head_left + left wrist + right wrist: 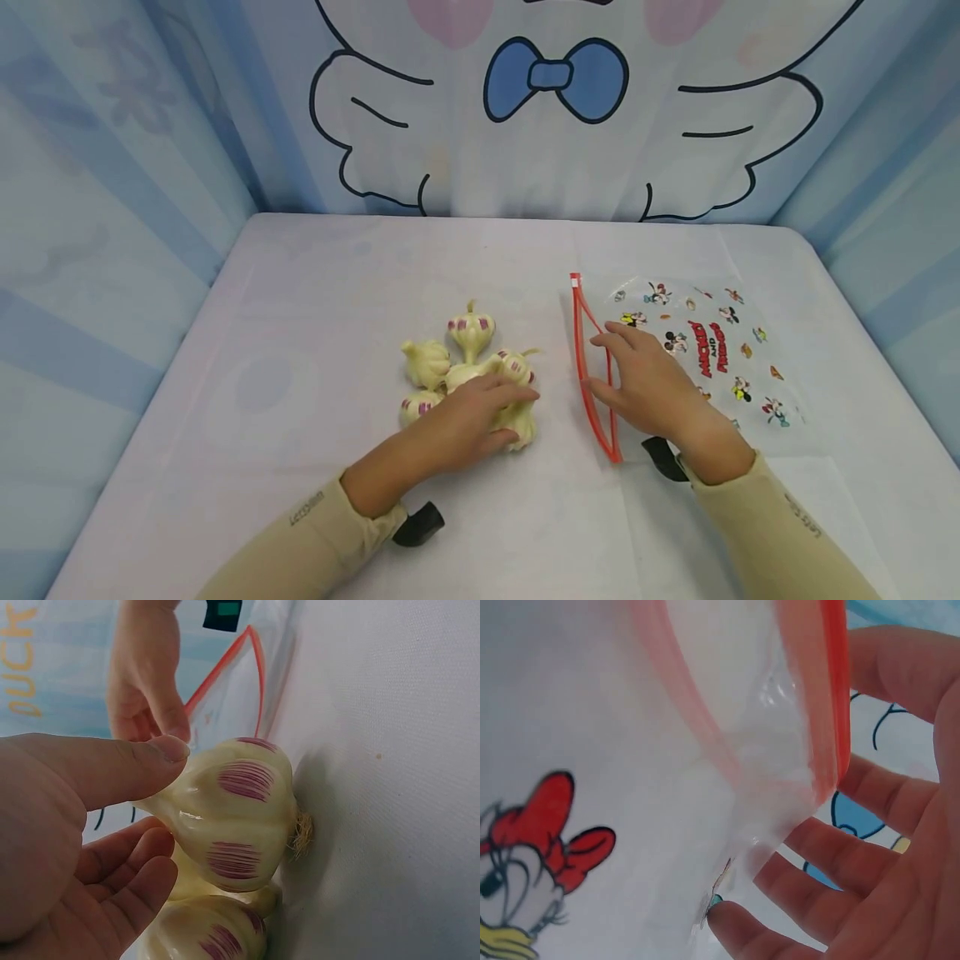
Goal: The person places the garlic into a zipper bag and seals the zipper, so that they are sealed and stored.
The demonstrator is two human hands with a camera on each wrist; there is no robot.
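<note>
Several pale garlic bulbs point(470, 332) with purple streaks lie clustered on the white table. My left hand point(468, 417) reaches over the near right side of the cluster. In the left wrist view, its thumb and loosely bent fingers lie on either side of the neck of one garlic bulb point(232, 814); a firm grip does not show. To the right lies a clear zip bag point(757, 358) with cartoon prints, its red-edged mouth spread apart and facing the bulbs. My right hand point(656, 375) rests at this mouth, fingers spread and touching the bag's red edge point(832, 697).
A cartoon-printed curtain point(555, 150) stands behind the table point(322, 275), and blue curtains point(97, 250) hang at the sides. Black straps or mounts point(420, 525) show at both wrists. Another streaked bulb point(210, 930) sits close below the nearest one in the left wrist view.
</note>
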